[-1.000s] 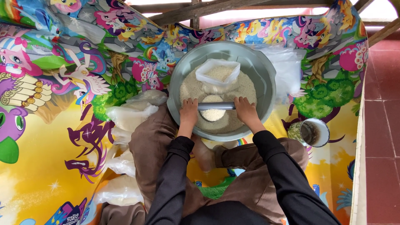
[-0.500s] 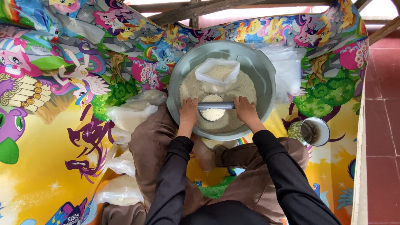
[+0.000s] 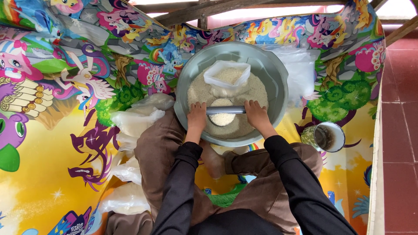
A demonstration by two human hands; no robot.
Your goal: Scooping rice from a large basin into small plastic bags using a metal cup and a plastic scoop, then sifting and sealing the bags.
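Colourful cartoon mat (image 3: 52, 174) covered the floor. Grey basin (image 3: 278, 82) of rice (image 3: 257, 93) sat at 12 o'clock from the seated person's lap. Filled plastic bags (image 3: 135, 122) lay at 9 o'clock of the basin; a tin cup (image 3: 328, 137) at 4 o'clock. Open rice-filled bag (image 3: 227, 77) stood in the basin's far half. Left hand (image 3: 197, 116) and right hand (image 3: 256, 115), fingers closed, gripped the ends of a metal rod (image 3: 225, 110) across a full measuring cup (image 3: 222, 118), near side.
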